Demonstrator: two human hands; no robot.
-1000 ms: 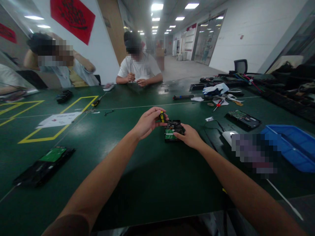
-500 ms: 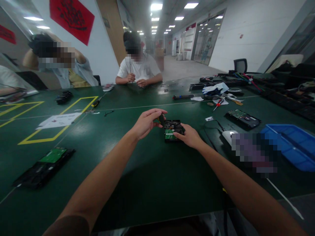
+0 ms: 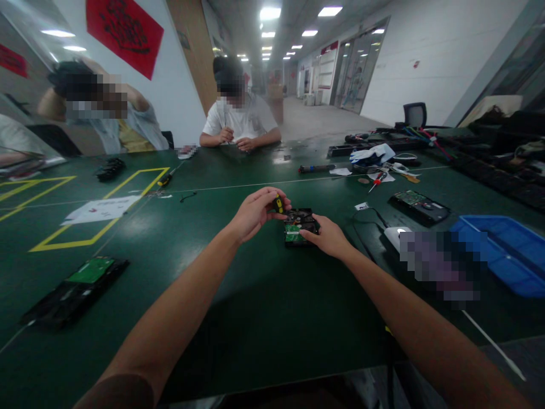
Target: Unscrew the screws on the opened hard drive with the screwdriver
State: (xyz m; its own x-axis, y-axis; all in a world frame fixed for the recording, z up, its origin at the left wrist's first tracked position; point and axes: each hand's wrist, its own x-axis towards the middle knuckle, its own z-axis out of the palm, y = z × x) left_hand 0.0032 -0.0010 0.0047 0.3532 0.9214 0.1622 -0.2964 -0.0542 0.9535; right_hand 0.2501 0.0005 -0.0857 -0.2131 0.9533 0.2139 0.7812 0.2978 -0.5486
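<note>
My left hand (image 3: 259,213) is closed around a screwdriver (image 3: 279,203) with a yellow-and-black handle, held at the far left corner of a hard drive (image 3: 293,234). Fingers and the drive hide the tool's tip. The drive lies on the table with its green circuit board upward, in what looks like a black frame. From the right side, my right hand (image 3: 330,234) grips the drive, its thumb resting over the top.
A second drive (image 3: 419,205) and a blue bin (image 3: 502,250) are at the right, near a partly blurred white object (image 3: 394,236) with a cable. Another drive (image 3: 76,289) lies front left. Two people sit across the green table (image 3: 272,324).
The screwdriver handle has turned in my left fingers, so its yellow part now shows, and those fingers have shifted slightly. My right hand and the drive have stayed in place.
</note>
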